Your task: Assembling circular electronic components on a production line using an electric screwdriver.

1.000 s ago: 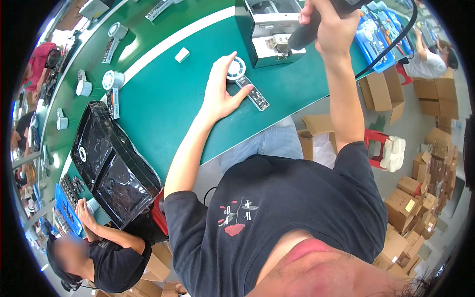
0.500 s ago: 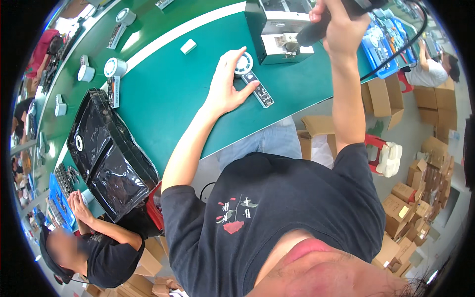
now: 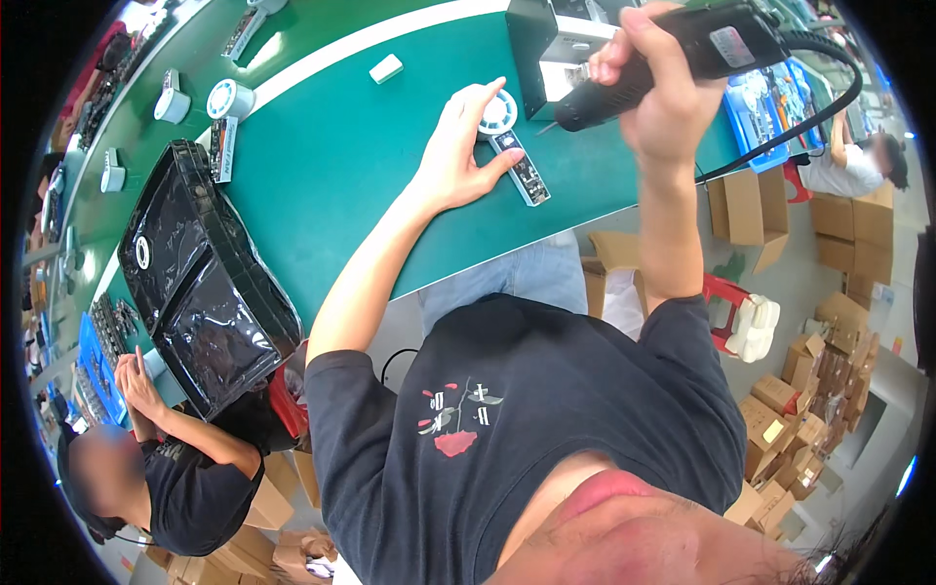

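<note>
My left hand (image 3: pixel 450 161) rests on the green table and grips a small pale-blue handheld fan (image 3: pixel 500 114). The fingers curl along its round head while the thumb presses on its handle, where a dark circuit board (image 3: pixel 527 179) lies exposed. Raised over the table's right part, my right hand (image 3: pixel 668 102) is wrapped round a black electric screwdriver (image 3: pixel 606 102). The driver's thin bit points left and down, apart from the fan. Behind it stands a grey and black box-shaped machine (image 3: pixel 529 60), partly hidden by the tool and my hand.
A small white block (image 3: pixel 386 68) lies farther back. More fans (image 3: pixel 230 98) stand at the left, beside a black plastic-lined tray (image 3: pixel 216 327). A co-worker's hands (image 3: pixel 138 385) are at the far left. The screwdriver's black cable (image 3: pixel 814 119) runs past a blue bin (image 3: pixel 759 122).
My right hand has brought the screwdriver left and down, away from the front of the machine, toward the fan. My left hand keeps its hold on the fan. The view has shifted slightly.
</note>
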`<action>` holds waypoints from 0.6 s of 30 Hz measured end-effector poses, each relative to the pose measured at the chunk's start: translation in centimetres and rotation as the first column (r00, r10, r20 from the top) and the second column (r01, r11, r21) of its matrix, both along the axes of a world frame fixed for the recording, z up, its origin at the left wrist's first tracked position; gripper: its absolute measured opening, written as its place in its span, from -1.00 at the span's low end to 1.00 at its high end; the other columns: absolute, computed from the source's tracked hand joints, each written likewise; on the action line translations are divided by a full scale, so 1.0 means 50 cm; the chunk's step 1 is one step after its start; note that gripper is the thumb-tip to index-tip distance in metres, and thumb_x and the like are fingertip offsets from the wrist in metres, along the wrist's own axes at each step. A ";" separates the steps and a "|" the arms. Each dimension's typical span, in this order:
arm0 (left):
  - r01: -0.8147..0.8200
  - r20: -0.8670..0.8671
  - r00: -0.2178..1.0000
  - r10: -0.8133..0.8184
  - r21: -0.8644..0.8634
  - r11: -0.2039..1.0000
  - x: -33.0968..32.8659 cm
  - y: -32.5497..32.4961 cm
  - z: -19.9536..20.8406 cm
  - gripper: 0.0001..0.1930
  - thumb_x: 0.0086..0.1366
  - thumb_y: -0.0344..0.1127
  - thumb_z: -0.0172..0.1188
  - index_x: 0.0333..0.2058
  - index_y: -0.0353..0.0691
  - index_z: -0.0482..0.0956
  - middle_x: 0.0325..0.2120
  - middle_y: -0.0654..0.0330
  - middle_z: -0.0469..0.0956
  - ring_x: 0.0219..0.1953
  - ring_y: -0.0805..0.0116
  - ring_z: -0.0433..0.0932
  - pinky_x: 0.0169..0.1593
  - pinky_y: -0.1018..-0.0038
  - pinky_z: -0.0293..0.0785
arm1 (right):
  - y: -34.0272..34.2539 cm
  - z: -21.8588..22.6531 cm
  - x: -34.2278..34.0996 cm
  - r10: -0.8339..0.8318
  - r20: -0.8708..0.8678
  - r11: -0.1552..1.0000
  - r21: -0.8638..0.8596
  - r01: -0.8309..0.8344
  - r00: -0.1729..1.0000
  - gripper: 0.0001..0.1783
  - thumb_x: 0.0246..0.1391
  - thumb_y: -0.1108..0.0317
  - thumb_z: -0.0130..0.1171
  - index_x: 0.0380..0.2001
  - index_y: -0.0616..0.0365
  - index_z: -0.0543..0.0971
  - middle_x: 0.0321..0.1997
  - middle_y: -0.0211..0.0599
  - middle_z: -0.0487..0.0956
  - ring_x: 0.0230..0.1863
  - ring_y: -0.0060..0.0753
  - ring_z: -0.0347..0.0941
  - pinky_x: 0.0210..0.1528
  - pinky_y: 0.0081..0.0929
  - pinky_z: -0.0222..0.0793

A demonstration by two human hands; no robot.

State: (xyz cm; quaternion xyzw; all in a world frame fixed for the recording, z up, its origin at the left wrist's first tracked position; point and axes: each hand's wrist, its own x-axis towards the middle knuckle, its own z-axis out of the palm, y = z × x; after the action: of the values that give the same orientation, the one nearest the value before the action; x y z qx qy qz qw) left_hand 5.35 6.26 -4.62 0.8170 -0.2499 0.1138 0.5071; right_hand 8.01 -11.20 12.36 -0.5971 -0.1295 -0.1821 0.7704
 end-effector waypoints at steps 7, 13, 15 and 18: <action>0.022 -0.021 1.000 -0.023 -0.039 0.999 0.002 -0.009 0.006 -0.08 0.12 -0.32 0.49 0.42 -0.16 0.19 0.25 -0.10 0.32 0.31 -0.05 0.35 0.37 0.17 0.29 | 0.034 -0.030 0.016 0.004 0.020 0.998 -0.069 -0.002 1.000 -0.92 0.15 0.53 0.27 -0.39 0.24 0.55 -0.57 -0.34 0.54 -0.64 -0.54 0.47 -0.55 -0.61 0.40; 0.020 -0.023 1.000 -0.021 -0.036 0.999 0.001 -0.005 0.007 -0.08 0.12 -0.30 0.49 0.42 -0.19 0.19 0.25 -0.12 0.32 0.31 -0.06 0.34 0.36 0.16 0.30 | 0.047 -0.046 0.023 0.018 0.026 0.998 -0.065 -0.016 0.999 -0.91 0.14 0.56 0.27 -0.40 0.23 0.55 -0.58 -0.36 0.54 -0.65 -0.55 0.47 -0.56 -0.63 0.40; 0.017 -0.026 0.999 -0.018 -0.035 0.999 0.001 -0.004 0.007 -0.08 0.13 -0.30 0.49 0.41 -0.20 0.19 0.25 -0.12 0.32 0.31 -0.06 0.34 0.36 0.16 0.30 | 0.056 -0.037 0.014 0.003 0.003 0.998 -0.055 -0.003 1.000 -0.90 0.14 0.56 0.27 -0.40 0.22 0.54 -0.59 -0.37 0.53 -0.65 -0.56 0.46 -0.56 -0.63 0.39; 0.012 -0.027 1.000 -0.013 -0.028 1.000 0.001 -0.003 0.009 -0.08 0.13 -0.29 0.50 0.41 -0.21 0.19 0.25 -0.12 0.33 0.31 -0.06 0.35 0.35 0.16 0.31 | 0.059 -0.040 0.012 -0.004 -0.016 0.998 -0.067 0.003 1.000 -0.88 0.14 0.57 0.27 -0.42 0.21 0.52 -0.59 -0.37 0.52 -0.66 -0.57 0.45 -0.57 -0.63 0.37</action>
State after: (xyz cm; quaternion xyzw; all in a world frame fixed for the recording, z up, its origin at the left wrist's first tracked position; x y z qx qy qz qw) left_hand 5.39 6.09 -4.19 0.8097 -0.2465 0.1027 0.5226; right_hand 8.62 -8.25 10.38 -0.6243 -0.1283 -0.1744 0.7506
